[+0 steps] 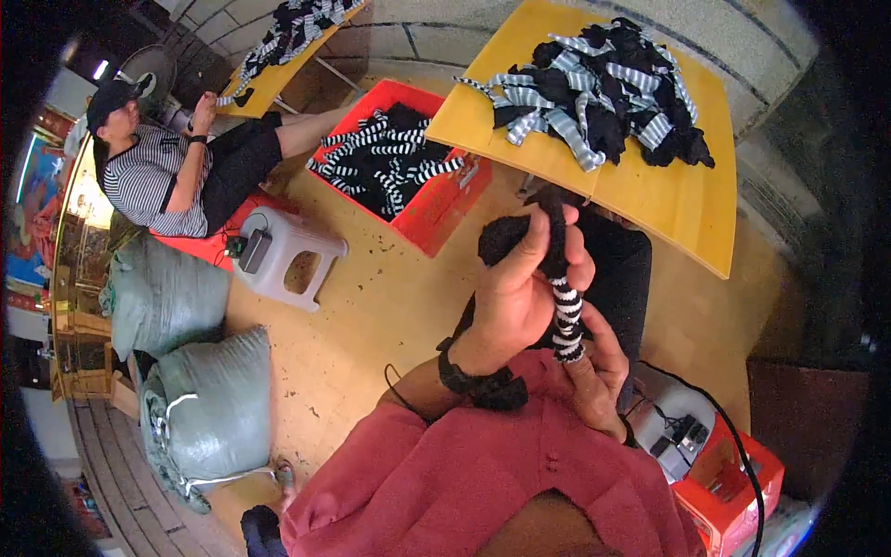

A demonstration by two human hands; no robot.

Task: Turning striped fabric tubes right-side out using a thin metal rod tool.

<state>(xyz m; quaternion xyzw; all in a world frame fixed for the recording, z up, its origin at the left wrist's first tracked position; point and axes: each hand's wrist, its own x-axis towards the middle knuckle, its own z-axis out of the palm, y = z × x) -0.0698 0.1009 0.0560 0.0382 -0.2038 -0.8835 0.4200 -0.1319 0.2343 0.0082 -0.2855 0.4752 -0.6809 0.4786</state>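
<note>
In front of my chest I hold a knitted tube (567,311), black at its upper end and striped black and white below. My left hand (515,302) is closed round the black part, thumb and fingers pinching it from either side. Lower down, my right hand (599,376) grips the striped end between thumb and fingers. A bunched black portion (501,239) sticks out left of my left thumb. Just beyond my hands is a yellow table (677,200), bearing a heap of similar black and striped knit pieces (603,88).
A red crate (445,218) of striped knit pieces (394,153) stands left of the table. A co-worker (167,167) sits at another yellow table (278,70). A grey stool (288,255) and stuffed sacks (209,408) stand left; a red crate (738,483) is at right.
</note>
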